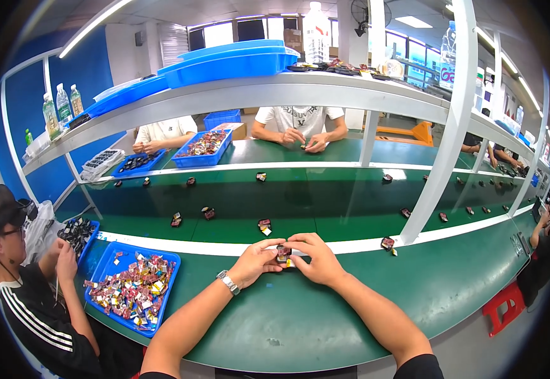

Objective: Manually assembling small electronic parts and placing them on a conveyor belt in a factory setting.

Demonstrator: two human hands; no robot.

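Observation:
Over the near green worktop, both of my hands meet at a small black housing with a reddish circuit board in it. A yellow and white tab shows at its lower side. My left hand, with a metal watch on the wrist, pinches the housing from the left. My right hand closes on its right side, thumb and fingers bent around the edge. The fingers cover part of the housing. Left of my arms, a blue tray holds a heap of small red boards with white and yellow parts.
A dark green conveyor belt carries scattered black housings, one just beyond my hands. White posts hold up a shelf with blue trays and bottles. A co-worker sits at left; others work across the belt. A red stool stands right.

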